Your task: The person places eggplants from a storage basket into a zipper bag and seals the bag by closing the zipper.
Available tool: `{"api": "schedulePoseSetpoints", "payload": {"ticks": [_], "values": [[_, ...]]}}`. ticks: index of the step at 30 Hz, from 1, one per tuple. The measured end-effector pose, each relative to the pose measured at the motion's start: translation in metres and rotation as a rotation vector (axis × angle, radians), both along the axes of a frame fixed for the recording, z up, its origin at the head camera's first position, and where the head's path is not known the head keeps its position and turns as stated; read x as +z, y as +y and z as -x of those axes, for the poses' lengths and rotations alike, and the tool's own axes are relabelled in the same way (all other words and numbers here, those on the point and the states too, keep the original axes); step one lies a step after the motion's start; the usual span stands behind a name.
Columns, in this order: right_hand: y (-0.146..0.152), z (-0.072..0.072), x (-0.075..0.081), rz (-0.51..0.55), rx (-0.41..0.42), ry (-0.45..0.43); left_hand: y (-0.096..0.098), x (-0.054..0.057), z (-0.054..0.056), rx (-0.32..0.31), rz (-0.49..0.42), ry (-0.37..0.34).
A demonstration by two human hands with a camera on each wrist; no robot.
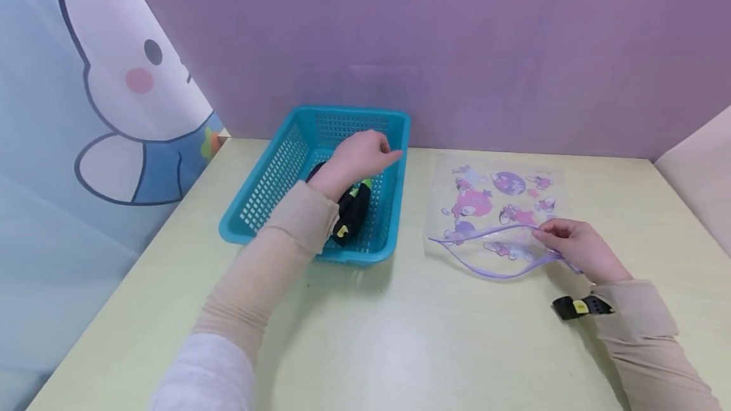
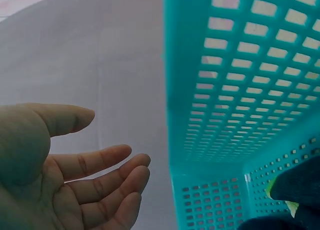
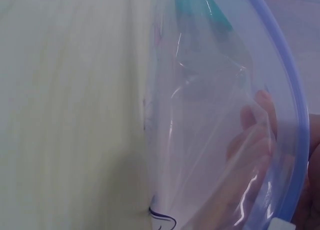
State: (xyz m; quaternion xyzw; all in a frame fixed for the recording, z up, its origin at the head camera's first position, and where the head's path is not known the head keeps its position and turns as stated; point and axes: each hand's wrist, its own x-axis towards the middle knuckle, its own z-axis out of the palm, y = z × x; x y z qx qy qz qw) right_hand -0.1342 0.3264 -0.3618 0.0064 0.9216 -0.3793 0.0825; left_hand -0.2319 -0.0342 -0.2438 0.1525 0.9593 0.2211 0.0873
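My left hand (image 1: 361, 158) hovers over the teal plastic basket (image 1: 402, 208), thumb stretched out and fingers loosely bent. Nothing is between them in the left wrist view, where the palm (image 2: 65, 190) shows. Inside the basket lie dark, soft-looking items with lime-green marks (image 1: 365, 190), partly hidden by my left wrist; their kind is unclear. At the right, my right hand (image 1: 579, 246) pinches the purple-edged mouth of a clear zip bag (image 1: 548, 202) printed with pink and purple cartoon figures. The bag lies on the table with its mouth spread apart; through its film (image 3: 200, 115) fingers show.
A pale wooden-look table (image 1: 400, 347) carries everything. Behind it rises a purple wall panel (image 1: 457, 49), and a cartoon-printed curtain (image 1: 40, 208) hangs at the left. A black device with a yellow label (image 1: 580, 307) sits at my right wrist.
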Motion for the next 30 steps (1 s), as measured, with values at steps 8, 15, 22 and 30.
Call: {"api": "schedulePoseSetpoints", "payload": {"ticks": [8,15,22,30], "values": [[0.0,-0.002,-0.004,0.042,0.003,0.001,-0.006,-0.01,0.005,0.009,0.0,-0.034],[0.0,-0.004,-0.001,0.031,0.006,0.021,-0.011,-0.02,0.011,0.026,-0.023,-0.035],[0.001,-0.004,0.0,0.024,0.005,0.005,-0.015,-0.028,0.017,0.038,-0.064,-0.076],[-0.001,-0.005,-0.001,0.041,0.007,0.017,-0.024,-0.034,0.02,0.06,-0.11,-0.122]]}}
